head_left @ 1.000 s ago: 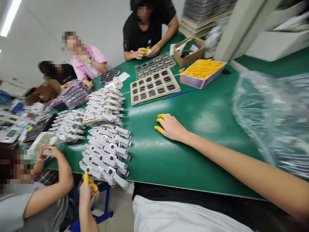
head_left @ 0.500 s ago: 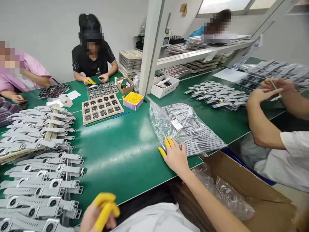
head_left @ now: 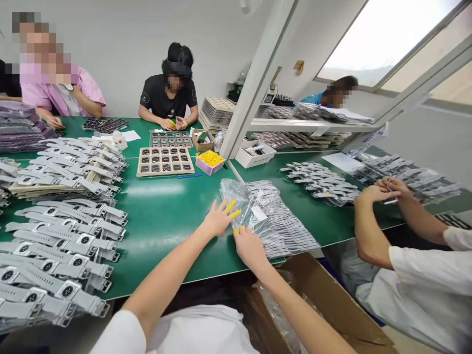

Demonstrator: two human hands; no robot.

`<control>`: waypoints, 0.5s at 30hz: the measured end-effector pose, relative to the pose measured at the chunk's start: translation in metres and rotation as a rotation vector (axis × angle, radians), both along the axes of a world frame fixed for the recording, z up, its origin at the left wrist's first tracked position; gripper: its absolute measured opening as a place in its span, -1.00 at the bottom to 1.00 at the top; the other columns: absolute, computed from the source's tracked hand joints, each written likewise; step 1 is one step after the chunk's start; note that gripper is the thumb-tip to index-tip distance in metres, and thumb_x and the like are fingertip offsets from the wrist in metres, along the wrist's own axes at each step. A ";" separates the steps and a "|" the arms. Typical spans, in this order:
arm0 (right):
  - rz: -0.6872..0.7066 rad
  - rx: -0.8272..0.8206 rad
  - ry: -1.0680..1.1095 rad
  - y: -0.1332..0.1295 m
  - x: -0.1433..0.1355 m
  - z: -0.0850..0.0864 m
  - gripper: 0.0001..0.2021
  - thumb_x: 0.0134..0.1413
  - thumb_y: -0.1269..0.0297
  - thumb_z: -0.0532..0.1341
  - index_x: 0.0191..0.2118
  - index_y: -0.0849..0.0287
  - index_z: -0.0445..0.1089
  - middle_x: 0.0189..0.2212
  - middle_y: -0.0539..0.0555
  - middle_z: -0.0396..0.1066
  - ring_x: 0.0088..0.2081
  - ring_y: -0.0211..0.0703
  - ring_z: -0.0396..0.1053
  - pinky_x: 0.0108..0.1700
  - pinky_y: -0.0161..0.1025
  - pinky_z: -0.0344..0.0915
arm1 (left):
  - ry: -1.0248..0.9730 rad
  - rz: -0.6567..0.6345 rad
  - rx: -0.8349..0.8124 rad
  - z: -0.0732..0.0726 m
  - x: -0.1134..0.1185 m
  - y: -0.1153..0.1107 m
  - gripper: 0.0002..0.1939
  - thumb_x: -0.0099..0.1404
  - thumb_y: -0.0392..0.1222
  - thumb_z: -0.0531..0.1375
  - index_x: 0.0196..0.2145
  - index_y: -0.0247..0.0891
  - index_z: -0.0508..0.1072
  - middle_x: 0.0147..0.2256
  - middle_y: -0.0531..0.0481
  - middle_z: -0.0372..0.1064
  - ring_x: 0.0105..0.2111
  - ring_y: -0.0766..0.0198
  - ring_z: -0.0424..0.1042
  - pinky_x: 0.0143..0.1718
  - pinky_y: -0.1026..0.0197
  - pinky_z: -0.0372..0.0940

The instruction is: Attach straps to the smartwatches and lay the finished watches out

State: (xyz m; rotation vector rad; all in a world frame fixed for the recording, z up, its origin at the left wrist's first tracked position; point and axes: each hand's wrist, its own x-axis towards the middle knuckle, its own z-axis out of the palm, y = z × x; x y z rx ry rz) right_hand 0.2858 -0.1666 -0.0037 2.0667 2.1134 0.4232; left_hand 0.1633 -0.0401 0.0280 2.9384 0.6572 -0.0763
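A clear plastic bag point(head_left: 236, 191) with a white label lies on the green table, filled with rows of thin grey strips that look like watch straps point(head_left: 285, 226). My left hand point(head_left: 219, 218) is at the bag's near left side, its fingers spread and yellow finger cots on some of them. Close beside it, my right hand point(head_left: 250, 247) has its yellow-tipped fingers bent over the bag's near edge, closed on the plastic. The fingertips are partly hidden. To the left, grey-strapped watches point(head_left: 66, 246) lie in stacked layers.
Beyond the bag are a box of yellow finger cots point(head_left: 209, 164), a tray of dark square parts point(head_left: 165, 169) and a white box point(head_left: 254, 155). A co-worker's hands point(head_left: 383, 191) work at the right. Below the table edge stands an open cardboard box point(head_left: 332, 295). A white post point(head_left: 254, 83) rises behind.
My left hand has moved from low at the table's front up to the bag, its fingers now spread. My right hand has curled its fingers at the bag's edge. The camera view has shifted.
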 end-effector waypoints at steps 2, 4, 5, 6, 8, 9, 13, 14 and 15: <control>0.068 -0.004 0.015 -0.030 -0.003 -0.005 -0.75 0.25 0.56 0.13 -0.22 0.20 0.55 -0.25 0.23 0.51 -0.18 0.07 0.43 -0.24 -0.10 0.33 | 0.059 -0.093 0.039 -0.006 0.002 0.003 -0.24 0.25 -0.39 0.25 0.38 -0.18 0.22 0.48 -0.25 -0.05 0.49 -0.18 -0.13 0.39 -0.41 -0.07; 0.143 0.060 0.097 -0.067 -0.005 -0.012 -0.75 0.22 0.54 0.14 -0.18 0.21 0.56 -0.24 0.23 0.51 -0.18 0.07 0.41 -0.16 -0.06 0.36 | 0.065 -0.154 0.047 -0.011 -0.005 -0.004 -0.37 0.27 -0.36 0.22 0.30 -0.23 0.34 0.39 -0.26 0.17 0.40 -0.14 0.11 0.35 -0.32 0.05; 0.172 0.099 0.149 -0.086 -0.006 -0.016 -0.75 0.21 0.52 0.15 -0.13 0.23 0.56 -0.20 0.24 0.52 -0.14 0.09 0.41 -0.07 -0.03 0.36 | 0.060 -0.173 0.055 -0.013 -0.012 -0.011 -0.41 0.26 -0.33 0.23 0.25 -0.27 0.38 0.34 -0.30 0.24 0.33 -0.15 0.20 0.31 -0.28 0.11; 0.191 0.135 0.198 -0.102 -0.005 -0.021 -0.71 0.21 0.49 0.15 -0.03 0.25 0.55 -0.13 0.25 0.52 -0.06 0.12 0.40 0.04 0.02 0.34 | 0.058 -0.187 0.072 -0.014 -0.021 -0.018 -0.44 0.25 -0.29 0.24 0.21 -0.32 0.41 0.29 -0.35 0.29 0.27 -0.18 0.27 0.26 -0.26 0.16; 0.191 0.199 0.249 -0.127 0.000 -0.030 -0.60 0.22 0.40 0.17 0.15 0.27 0.48 0.04 0.30 0.49 0.15 0.22 0.32 0.24 0.12 0.20 | 0.054 -0.201 0.125 -0.014 -0.039 -0.029 -0.49 0.23 -0.17 0.25 0.12 -0.39 0.46 0.18 -0.42 0.38 0.14 -0.22 0.37 0.15 -0.20 0.23; 0.178 0.227 0.253 -0.134 0.003 -0.035 -0.55 0.22 0.37 0.18 0.20 0.27 0.44 0.10 0.32 0.47 0.25 0.26 0.25 0.30 0.17 0.12 | 0.048 -0.208 0.150 -0.012 -0.047 -0.032 -0.54 0.26 -0.13 0.23 0.07 -0.40 0.49 0.11 -0.41 0.42 0.08 -0.20 0.40 0.09 -0.15 0.26; 0.086 0.320 0.227 -0.133 0.018 -0.051 -0.57 0.24 0.34 0.22 0.20 0.23 0.46 0.10 0.36 0.49 0.34 0.29 0.16 0.35 0.24 0.01 | 0.012 -0.256 0.176 -0.005 -0.062 -0.022 -0.57 0.39 0.02 0.12 -0.01 -0.38 0.51 -0.05 -0.34 0.47 -0.02 -0.13 0.43 0.00 -0.09 0.28; 0.070 0.333 0.231 -0.129 0.019 -0.054 -0.59 0.26 0.33 0.22 0.20 0.21 0.47 0.09 0.34 0.50 0.33 0.27 0.18 0.36 0.24 0.00 | 0.005 -0.271 0.173 -0.004 -0.061 -0.016 -0.53 0.41 0.06 0.11 0.02 -0.38 0.50 -0.01 -0.36 0.47 0.03 -0.15 0.41 0.06 -0.12 0.26; 0.061 0.342 0.239 -0.127 0.019 -0.057 -0.59 0.29 0.30 0.22 0.21 0.20 0.46 0.10 0.33 0.49 0.33 0.25 0.19 0.37 0.24 -0.02 | -0.002 -0.286 0.167 -0.003 -0.059 -0.010 -0.48 0.42 0.11 0.10 0.08 -0.38 0.48 0.08 -0.39 0.43 0.11 -0.19 0.38 0.14 -0.19 0.21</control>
